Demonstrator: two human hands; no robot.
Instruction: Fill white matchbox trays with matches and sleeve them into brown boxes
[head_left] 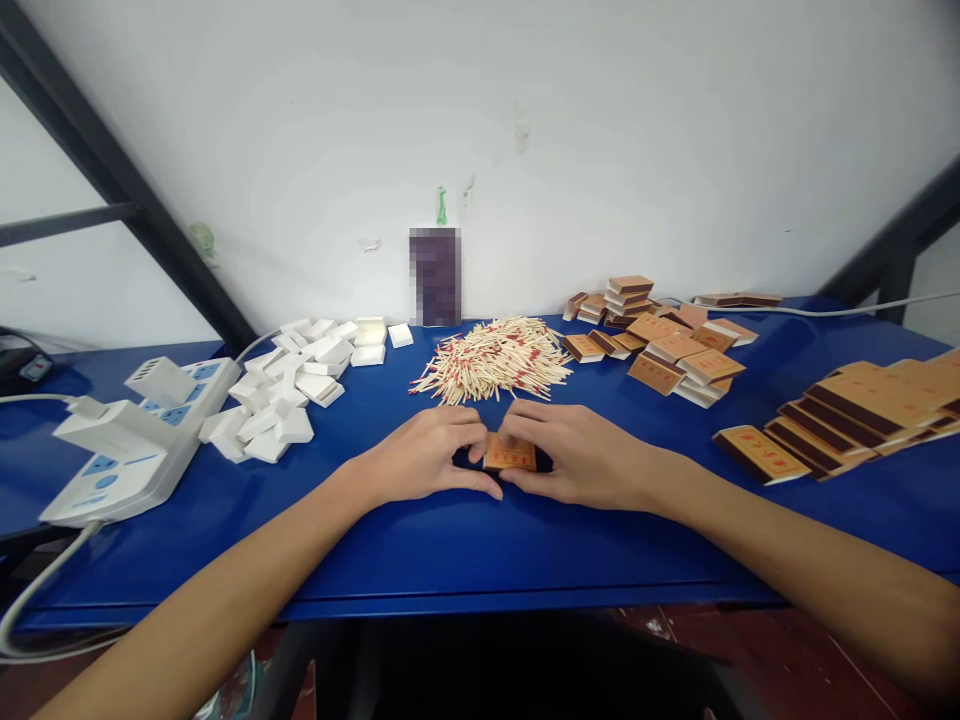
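Note:
A small orange matchbox [513, 453] with red print lies in front of me at the middle of the blue table. My right hand [566, 450] holds it from the right, thumb along the near edge and fingers bent over the top. My left hand [435, 450] is at the box's left end. Its bent forefinger appears to touch that end, while the thumb stretches out below, apart from the fingers. Just beyond both hands lies a loose heap of red-tipped matches [499, 360]. Whatever is inside the matchbox is hidden.
White inner trays [281, 390] lie piled on the left, beside a white power strip [150, 440] with plugs and cables. Orange matchbox sleeves [675, 350] are heaped at the back right. A stepped row of matchboxes [847, 410] lies right. A blurred dark rectangle [436, 277] stands against the wall.

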